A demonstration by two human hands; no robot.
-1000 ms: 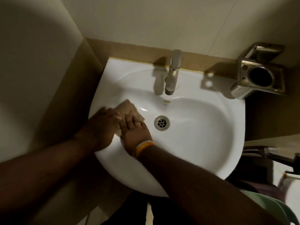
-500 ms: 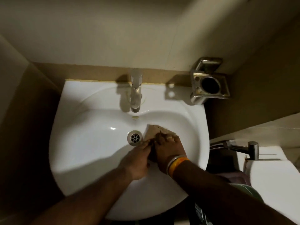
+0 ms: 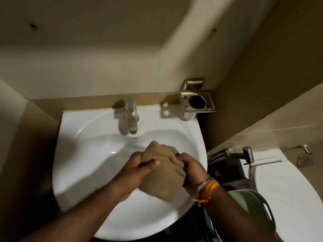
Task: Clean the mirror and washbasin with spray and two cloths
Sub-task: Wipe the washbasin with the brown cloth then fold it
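Fingers (image 3: 153,162) of the left hand (image 3: 134,173) and right hand (image 3: 192,169) are closed on the bunched brown cloth (image 3: 162,172), held above the washbasin (image 3: 83,154). Risk: twisting near the right rim may send drips onto the green bin (image 3: 253,206) beside it.

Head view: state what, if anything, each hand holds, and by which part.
Both hands hold one brown cloth above the washbasin. The left hand grips its left side, the right hand its bunched right edge.
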